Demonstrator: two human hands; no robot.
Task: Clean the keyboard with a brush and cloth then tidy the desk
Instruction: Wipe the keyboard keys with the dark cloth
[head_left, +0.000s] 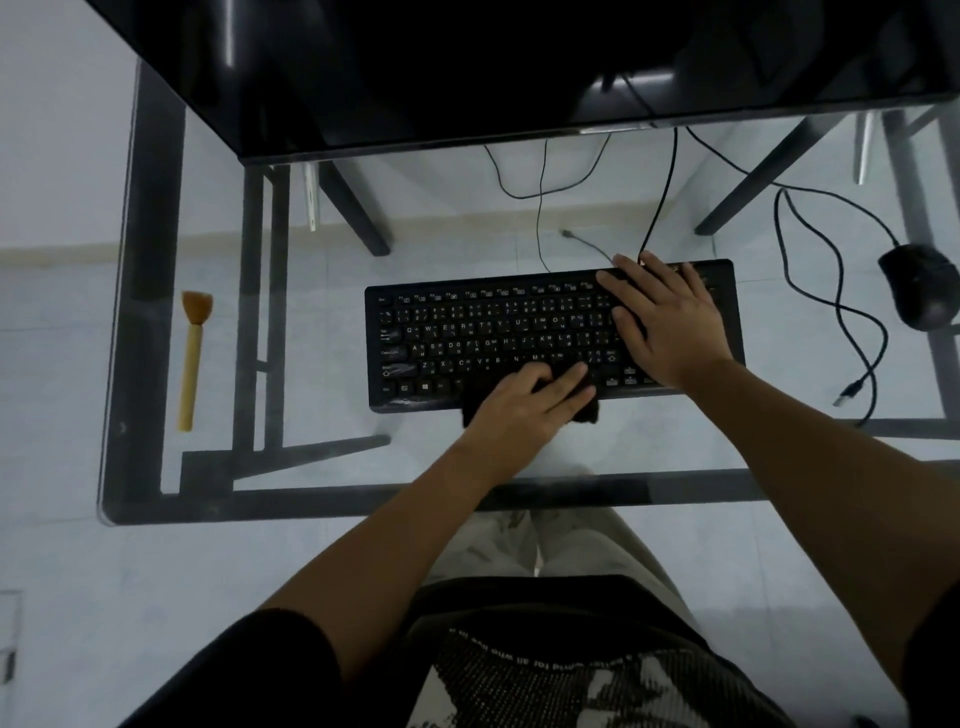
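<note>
The left hand (524, 408) lay flat, fingers spread, pressing a dark cloth (589, 413) onto the near edge of the black keyboard (483, 338) — the cloth showed only as a dark scrap poking out past the fingers and over the keyboard's front rim. The right hand (662, 317) rested open, palm down, on the far right end of the keyboard, holding nothing. The brush (191, 358), with a pale wooden handle and orange-brown bristles pointing away from the person, lay well to the left of the left hand, apart from everything else. A black mouse (922, 286) sat off to the right of the right hand, its cable (831, 291) looping across the desk (311, 483) to a loose plug.

The keys carried Latin letters with a second script beside them; the smaller marks were too blurred to read. White lettering on the person's shirt was unreadable too.

The desk was clear glass on a dark metal frame — pale floor tiles showed through it. A black monitor (467, 73) stood beyond both hands.
</note>
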